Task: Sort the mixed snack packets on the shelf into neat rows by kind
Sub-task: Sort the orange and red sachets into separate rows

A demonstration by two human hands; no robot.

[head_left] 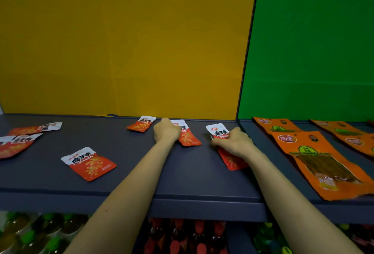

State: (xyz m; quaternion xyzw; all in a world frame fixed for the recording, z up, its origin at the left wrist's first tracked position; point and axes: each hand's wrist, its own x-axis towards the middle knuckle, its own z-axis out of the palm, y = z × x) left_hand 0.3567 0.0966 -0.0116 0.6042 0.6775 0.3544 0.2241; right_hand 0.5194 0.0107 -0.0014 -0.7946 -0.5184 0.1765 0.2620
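Observation:
Several small red-and-white snack packets lie flat on the dark grey shelf. My left hand rests on the left edge of one packet near the back wall; its fingers are hidden. My right hand lies over the middle of another red-and-white packet, thumb at its left edge. A third packet sits at the back, left of my left hand. One more lies nearer the front left. Two overlapping ones and another are at the far left.
Large orange packets lie in rows on the shelf section to the right, one behind, more at the far right. A yellow back panel and a green one close the shelf. Bottles stand below.

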